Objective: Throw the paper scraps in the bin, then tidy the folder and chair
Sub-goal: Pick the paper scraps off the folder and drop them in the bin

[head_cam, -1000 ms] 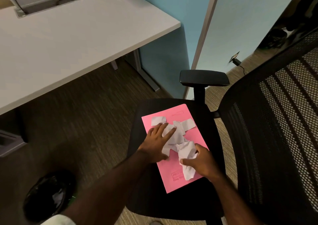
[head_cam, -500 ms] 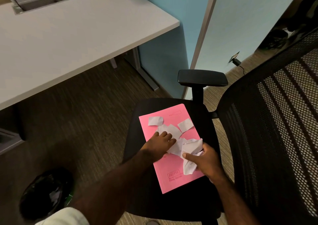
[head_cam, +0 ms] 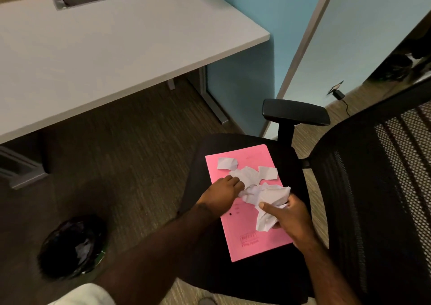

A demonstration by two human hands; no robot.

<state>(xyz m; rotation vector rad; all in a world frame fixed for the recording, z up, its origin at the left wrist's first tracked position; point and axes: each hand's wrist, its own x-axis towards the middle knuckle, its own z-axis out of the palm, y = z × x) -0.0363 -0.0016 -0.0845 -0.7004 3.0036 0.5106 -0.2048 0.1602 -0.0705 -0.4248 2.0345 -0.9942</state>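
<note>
A pink folder (head_cam: 257, 239) lies flat on the black seat of an office chair (head_cam: 251, 279). White paper scraps (head_cam: 247, 174) are spread over the folder's upper half. My right hand (head_cam: 289, 216) is closed around a crumpled bunch of scraps (head_cam: 268, 195) near the folder's right edge. My left hand (head_cam: 224, 190) rests on the folder with its fingers curled onto the scraps in the middle. A black-lined bin (head_cam: 72, 246) stands on the floor at the lower left.
A white desk (head_cam: 93, 55) fills the upper left, its metal leg (head_cam: 214, 104) near the chair. The chair's armrest (head_cam: 295, 112) and mesh back (head_cam: 382, 188) rise on the right. A blue partition (head_cam: 245, 55) stands behind. Carpet lies between chair and bin.
Both hands have drawn the scraps together. My left fingers have curled in and my right hand has gathered a larger crumpled bunch and lifted slightly.
</note>
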